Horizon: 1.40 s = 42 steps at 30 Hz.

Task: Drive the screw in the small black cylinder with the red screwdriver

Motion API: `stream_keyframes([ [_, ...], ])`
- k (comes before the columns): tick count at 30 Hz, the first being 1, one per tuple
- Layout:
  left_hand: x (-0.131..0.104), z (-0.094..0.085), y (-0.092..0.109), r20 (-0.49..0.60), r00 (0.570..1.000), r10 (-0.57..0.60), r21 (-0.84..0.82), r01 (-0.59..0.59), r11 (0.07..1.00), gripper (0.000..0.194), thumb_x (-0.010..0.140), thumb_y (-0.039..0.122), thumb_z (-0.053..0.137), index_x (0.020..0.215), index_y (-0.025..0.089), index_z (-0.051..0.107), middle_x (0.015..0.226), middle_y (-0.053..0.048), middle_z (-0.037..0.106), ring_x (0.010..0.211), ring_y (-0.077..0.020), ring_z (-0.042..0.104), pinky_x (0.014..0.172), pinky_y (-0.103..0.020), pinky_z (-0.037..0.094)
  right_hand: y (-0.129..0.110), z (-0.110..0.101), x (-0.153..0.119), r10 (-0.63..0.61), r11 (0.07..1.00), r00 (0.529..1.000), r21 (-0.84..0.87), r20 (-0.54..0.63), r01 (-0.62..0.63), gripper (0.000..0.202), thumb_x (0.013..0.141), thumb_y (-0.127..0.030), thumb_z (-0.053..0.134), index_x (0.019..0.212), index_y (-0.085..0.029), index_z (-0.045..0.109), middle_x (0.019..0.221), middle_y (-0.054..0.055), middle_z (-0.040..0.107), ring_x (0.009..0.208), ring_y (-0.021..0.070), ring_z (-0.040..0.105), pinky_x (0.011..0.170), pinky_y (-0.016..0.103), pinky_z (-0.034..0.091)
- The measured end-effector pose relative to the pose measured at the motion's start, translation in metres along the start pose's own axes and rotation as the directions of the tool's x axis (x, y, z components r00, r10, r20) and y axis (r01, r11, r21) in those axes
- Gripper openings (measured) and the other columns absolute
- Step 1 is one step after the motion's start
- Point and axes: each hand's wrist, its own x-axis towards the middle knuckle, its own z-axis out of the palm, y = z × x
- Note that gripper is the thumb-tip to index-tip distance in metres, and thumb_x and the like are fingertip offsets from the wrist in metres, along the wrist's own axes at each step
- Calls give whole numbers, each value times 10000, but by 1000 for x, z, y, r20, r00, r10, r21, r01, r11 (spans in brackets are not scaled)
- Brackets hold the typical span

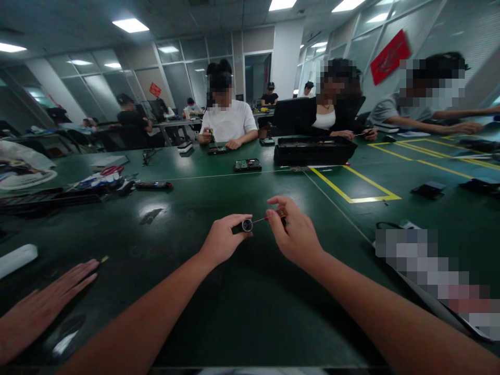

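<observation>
Green bench (191, 200) fills the foreground, glossy, catching light in patches. Left hand (222, 240) grips a small round black piece (247, 225) with a silvery rim, its end facing the camera, low over the bench near mid-view. Right hand (291, 226) pinches a thin tool (259, 220), red where the fingertips meet it; its shaft runs across to the round piece, though whether the tip touches cannot be told. At left, another person's hand (58, 289) lies flat, fingers extended, near the wearer's left forearm; beyond it, a white object (19, 260). Farther up that side: a dark pen-like item (154, 185), a jumble of cables (102, 178), a clear plastic bag (24, 169). Straight ahead, well beyond both hands, a circuit-board unit (247, 165) and, right of it, a long black box (314, 152). Yellow tape (332, 186) marks angular outlines on the right half. Nearer on that side, a flat packet (433, 284), blurred out, sits beside the right forearm. Person in a white shirt (234, 122) works opposite; two more sit to the right. Behind: glass partitions (183, 50), red paper (390, 56) hung on the right wall, ceiling lights (130, 25).
</observation>
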Motion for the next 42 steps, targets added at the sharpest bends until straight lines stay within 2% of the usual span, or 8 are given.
stream_keyframes([
  [3,0,-1,-1,-5,1000,-7,5,7,1000,423,769,150,796,1177,235,721,1202,-58,728,1153,-243,663,1070,-452,486,2,-2,1,-16,999,1000,30,27,15,231,952,-244,466,1166,-216,550,853,41,692,774,206,668,707,333,477],
  [10,0,0,-2,2,1000,1,9,-1,1000,420,774,151,790,1180,240,721,1211,-56,724,1162,-247,659,1077,-458,483,-2,-5,3,27,999,998,-43,50,-25,245,1012,-355,409,1032,-224,614,734,13,675,602,170,603,593,308,403],
  [13,0,-1,0,-6,1000,-15,22,15,1000,422,779,150,787,1187,236,717,1212,-61,722,1164,-249,656,1079,-460,479,-2,-2,2,52,996,999,79,5,-52,216,971,-283,462,1155,-203,544,814,27,669,687,181,627,650,321,447],
  [17,1,-6,4,-12,999,42,65,-41,997,419,806,153,766,1212,234,701,1218,-58,714,1158,-232,649,1060,-444,491,8,4,7,201,915,979,361,-14,-182,181,942,-380,551,983,-209,593,842,35,656,765,188,632,691,332,488],
  [20,2,-9,3,-28,993,112,119,-108,987,432,833,164,742,1253,246,678,1233,-56,700,1165,-225,638,1057,-442,492,19,6,13,372,764,928,571,-9,-301,272,958,-454,509,880,-208,594,775,18,621,670,165,586,666,340,503],
  [22,3,-10,1,-45,994,97,139,-90,986,440,837,164,736,1263,250,671,1243,-55,695,1170,-229,635,1058,-449,492,25,5,15,444,754,893,567,-68,-332,254,952,-440,523,864,-209,584,743,7,605,643,157,567,648,333,493],
  [28,4,-8,-5,-24,999,47,131,-43,990,450,824,143,741,1257,249,678,1238,-56,695,1162,-232,638,1053,-447,494,17,3,10,315,882,943,400,-110,-249,254,975,-436,503,936,-208,607,788,24,638,718,172,597,674,329,481],
  [42,2,-6,-2,45,996,73,188,-80,979,476,850,121,712,1297,274,655,1210,-49,682,1125,-214,619,985,-400,495,7,2,4,57,987,997,153,-46,-50,184,1003,-366,487,962,-218,589,804,20,674,722,171,631,676,304,452],
])
